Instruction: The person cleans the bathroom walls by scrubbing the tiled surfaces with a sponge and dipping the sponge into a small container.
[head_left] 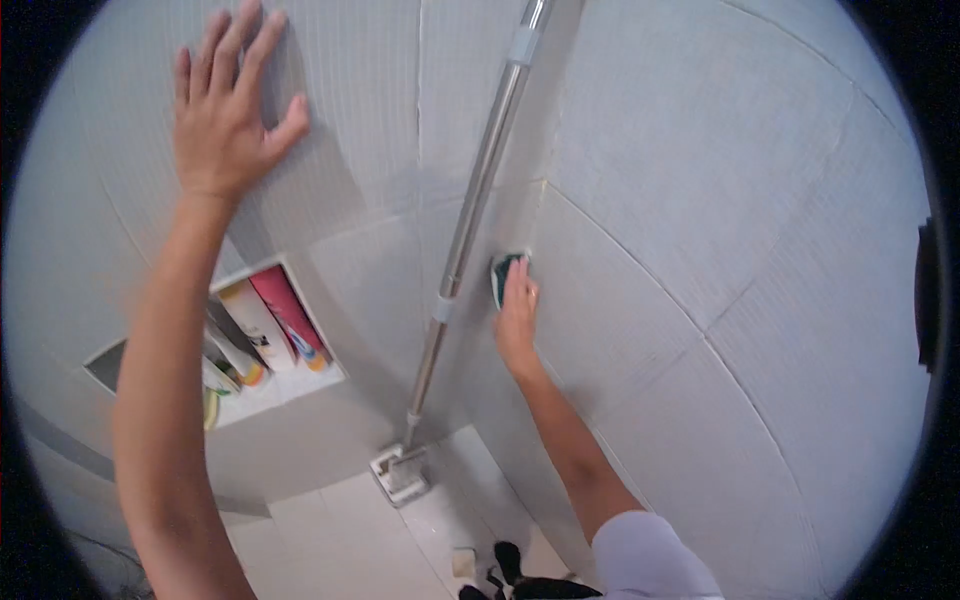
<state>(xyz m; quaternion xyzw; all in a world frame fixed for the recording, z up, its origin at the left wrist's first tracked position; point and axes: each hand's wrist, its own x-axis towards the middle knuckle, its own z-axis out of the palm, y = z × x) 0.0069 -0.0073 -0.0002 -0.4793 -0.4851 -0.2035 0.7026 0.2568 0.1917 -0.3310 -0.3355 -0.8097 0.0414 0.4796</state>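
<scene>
My left hand lies flat on the ribbed wall tiles at the upper left, fingers spread, holding nothing. Lower down, in the corner where two tiled walls meet, my right hand presses a dark green scrubbing pad with a pale edge to the wall. The fingers cover part of the pad. Between my hands a long metal pole leans at a slant, its foot ending in a flat, pale mop-like head on the floor.
A wall niche on the left holds several bottles and tubes, among them a red tube; my left forearm hides part of it. On the white tiled floor lies a small pale block near my dark footwear.
</scene>
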